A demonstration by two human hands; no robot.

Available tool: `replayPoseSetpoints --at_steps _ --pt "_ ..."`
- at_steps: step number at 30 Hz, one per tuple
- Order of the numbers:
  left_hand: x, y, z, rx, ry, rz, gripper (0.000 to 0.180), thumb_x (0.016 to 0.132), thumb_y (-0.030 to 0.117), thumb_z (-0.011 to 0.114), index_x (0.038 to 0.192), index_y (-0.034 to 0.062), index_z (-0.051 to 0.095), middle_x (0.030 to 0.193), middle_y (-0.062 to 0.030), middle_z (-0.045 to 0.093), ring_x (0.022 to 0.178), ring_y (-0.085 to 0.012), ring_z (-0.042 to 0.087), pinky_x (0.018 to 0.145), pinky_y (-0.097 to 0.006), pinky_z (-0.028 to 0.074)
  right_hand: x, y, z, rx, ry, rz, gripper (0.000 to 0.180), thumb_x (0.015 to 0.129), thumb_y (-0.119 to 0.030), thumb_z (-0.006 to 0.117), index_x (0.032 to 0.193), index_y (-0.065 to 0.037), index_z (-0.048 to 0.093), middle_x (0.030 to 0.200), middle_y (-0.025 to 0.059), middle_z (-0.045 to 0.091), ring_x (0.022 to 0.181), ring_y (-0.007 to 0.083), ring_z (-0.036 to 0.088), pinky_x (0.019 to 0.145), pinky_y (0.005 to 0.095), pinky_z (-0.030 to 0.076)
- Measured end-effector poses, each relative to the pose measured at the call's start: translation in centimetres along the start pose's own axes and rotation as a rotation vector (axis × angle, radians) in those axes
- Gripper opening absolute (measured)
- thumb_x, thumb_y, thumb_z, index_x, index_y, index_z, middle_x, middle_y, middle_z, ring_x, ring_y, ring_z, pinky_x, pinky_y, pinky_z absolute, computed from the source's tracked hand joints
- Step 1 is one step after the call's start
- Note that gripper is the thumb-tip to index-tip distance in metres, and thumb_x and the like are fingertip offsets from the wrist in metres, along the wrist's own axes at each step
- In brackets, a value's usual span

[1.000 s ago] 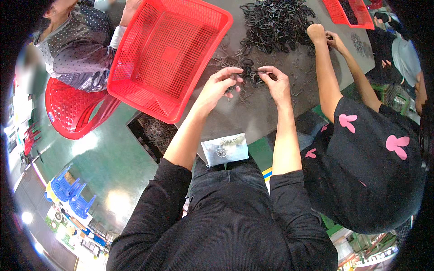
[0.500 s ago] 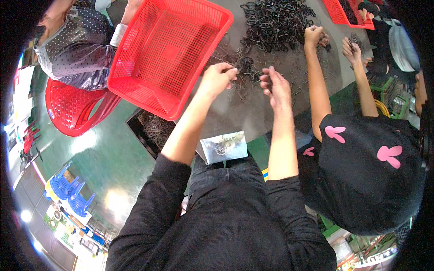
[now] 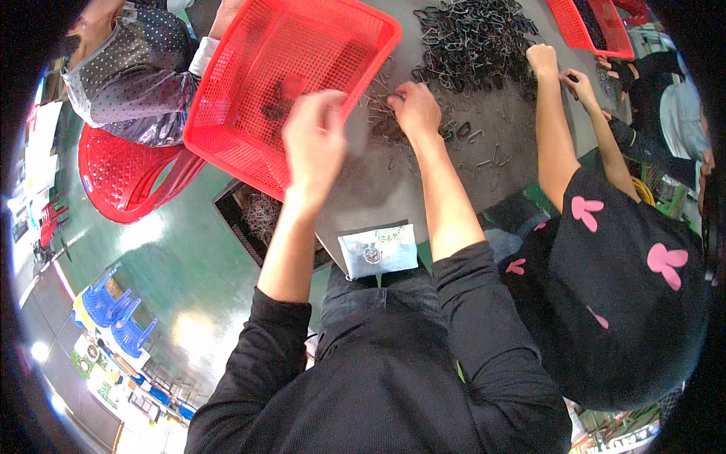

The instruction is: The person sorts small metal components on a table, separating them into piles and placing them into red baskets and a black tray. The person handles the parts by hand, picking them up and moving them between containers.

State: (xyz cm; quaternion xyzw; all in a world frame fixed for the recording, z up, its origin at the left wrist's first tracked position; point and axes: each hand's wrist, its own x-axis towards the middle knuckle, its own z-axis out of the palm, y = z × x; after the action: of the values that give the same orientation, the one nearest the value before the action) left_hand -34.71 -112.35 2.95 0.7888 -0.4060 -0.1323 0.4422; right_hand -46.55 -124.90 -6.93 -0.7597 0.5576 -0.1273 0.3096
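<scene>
My left hand (image 3: 314, 140), smeared by motion, is over the near right side of a red mesh basket (image 3: 227, 147). Its fingers are too blurred to read. Within the basket, beyond that hand, is a small cluster of dark metal pieces (image 3: 276, 106). My right hand (image 3: 418, 113) is low over the grey table (image 3: 363, 189), its fingers curled together among thin loose wire-like pieces (image 3: 382, 125); what it grips is hidden. A large heap of dark metal loops (image 3: 473, 45) lies beyond it, and a few single loops (image 3: 465, 135) are to its right.
A co-worker's sleeve (image 3: 151, 98) is beside the basket at left. Another person in black (image 3: 628, 272) works close on my right, hands near the heap. A pale pouch (image 3: 378, 251) is at the table's near edge. A dark crate (image 3: 253, 219) of wiry pieces stands below left.
My left hand has moved left to the basket, where dark pieces now show on a formerly bare bottom. My right hand has shifted left and slightly farther away, to the loose pieces.
</scene>
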Motion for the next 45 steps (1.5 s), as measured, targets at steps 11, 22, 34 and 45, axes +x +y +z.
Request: replayPoseSetpoints --at_steps 11,22,34,45 --pt "2.7 -2.7 15.7 0.286 -0.257 0.001 0.025 0.078 0.026 0.067 0.095 0.0086 0.063 0.097 -0.0096 0.06 0.096 -0.0268 0.057 0.08 -0.041 0.046 -4.2 6.9 -4.1 0.72 0.046 0.419 0.019 0.074 -0.015 0.074 0.081 -0.001 0.064 0.077 0.0036 0.065 0.067 0.0093 0.057 0.062 0.0232 0.044" --pt "5.4 -3.0 16.1 -0.219 -0.493 -0.155 0.029 0.079 0.019 0.07 0.103 0.0039 0.063 0.083 -0.0037 0.064 0.077 -0.0145 0.061 0.066 -0.026 0.048 -6.2 13.1 -9.6 0.918 -0.178 0.478 0.029 0.076 -0.008 0.073 0.101 -0.004 0.061 0.07 -0.003 0.058 0.058 0.0039 0.049 0.051 0.0191 0.036" --pt "2.2 -1.9 18.4 0.25 -0.387 -0.101 0.034 0.074 0.032 0.071 0.09 0.0025 0.063 0.092 -0.0147 0.063 0.089 -0.0295 0.061 0.076 -0.039 0.048 -6.1 12.3 -9.1 0.917 -0.024 0.491 0.019 0.085 -0.011 0.063 0.103 -0.006 0.063 0.087 -0.0014 0.063 0.071 0.0065 0.057 0.057 0.0193 0.042" --pt "1.4 -1.5 17.5 0.334 -0.401 -0.104 0.03 0.075 0.032 0.07 0.09 0.007 0.065 0.091 -0.0154 0.065 0.089 -0.0299 0.063 0.076 -0.039 0.048 -3.0 10.6 -6.8 -0.225 0.113 0.392 0.041 0.067 -0.03 0.077 0.096 -0.007 0.061 0.09 0.0129 0.066 0.08 0.029 0.064 0.071 0.0411 0.05"
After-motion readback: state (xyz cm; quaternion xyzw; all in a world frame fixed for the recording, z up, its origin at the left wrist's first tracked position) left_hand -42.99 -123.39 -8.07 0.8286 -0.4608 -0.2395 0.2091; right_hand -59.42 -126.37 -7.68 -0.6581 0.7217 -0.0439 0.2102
